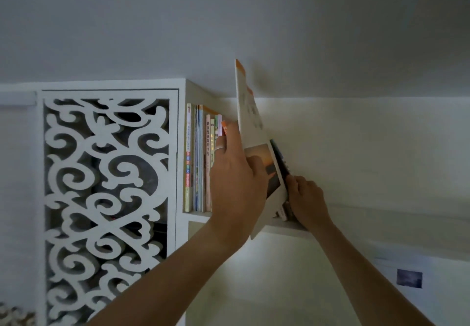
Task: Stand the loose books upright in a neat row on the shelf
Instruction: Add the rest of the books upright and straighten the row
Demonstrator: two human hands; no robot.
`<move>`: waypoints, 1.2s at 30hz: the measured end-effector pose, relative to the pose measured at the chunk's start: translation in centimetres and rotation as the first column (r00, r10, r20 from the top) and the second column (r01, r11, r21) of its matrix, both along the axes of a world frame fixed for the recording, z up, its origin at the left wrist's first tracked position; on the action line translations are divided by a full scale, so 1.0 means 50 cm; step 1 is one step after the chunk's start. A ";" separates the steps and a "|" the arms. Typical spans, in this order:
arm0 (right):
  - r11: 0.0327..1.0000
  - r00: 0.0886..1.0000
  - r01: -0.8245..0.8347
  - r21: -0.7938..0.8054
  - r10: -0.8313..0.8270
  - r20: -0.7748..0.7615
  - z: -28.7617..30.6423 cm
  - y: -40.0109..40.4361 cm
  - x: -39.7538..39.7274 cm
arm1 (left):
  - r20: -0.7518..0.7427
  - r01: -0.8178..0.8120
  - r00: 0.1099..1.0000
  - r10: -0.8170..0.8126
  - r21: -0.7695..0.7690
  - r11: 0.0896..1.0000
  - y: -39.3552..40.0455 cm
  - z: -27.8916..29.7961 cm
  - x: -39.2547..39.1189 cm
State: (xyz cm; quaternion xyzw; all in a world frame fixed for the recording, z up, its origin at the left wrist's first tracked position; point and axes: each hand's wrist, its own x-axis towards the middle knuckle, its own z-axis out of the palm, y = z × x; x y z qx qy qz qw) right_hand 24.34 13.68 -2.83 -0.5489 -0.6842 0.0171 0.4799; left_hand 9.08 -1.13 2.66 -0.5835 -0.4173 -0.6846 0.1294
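Note:
Several thin books stand upright in a row at the left end of a white wall shelf. My left hand grips a large white book with orange corners, thumb on its cover; the book tilts left at its top and its lower corner hangs past the shelf's front edge. Behind it a dark book leans the same way. My right hand holds the lower edge of the dark book, fingers curled round it, near the shelf board.
A white cabinet panel with carved scroll cut-outs stands left of the books. The pale wall runs behind the shelf to the right. A small dark picture hangs lower right on the wall.

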 end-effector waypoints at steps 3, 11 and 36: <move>0.987 0.993 0.014 0.158 0.005 -0.121 -0.011 -0.015 -0.054 | -0.003 -0.052 0.999 0.052 -0.009 0.999 -0.033 0.001 -0.032; 0.817 0.987 0.152 0.556 -0.096 -0.129 -0.005 -0.058 -0.153 | 0.008 -0.228 0.974 0.228 -0.047 0.973 -0.056 -0.030 -0.138; 0.720 0.928 0.338 0.607 -0.361 -0.089 0.012 -0.012 -0.331 | -0.012 -0.255 0.967 0.255 -0.059 0.965 -0.034 -0.056 -0.190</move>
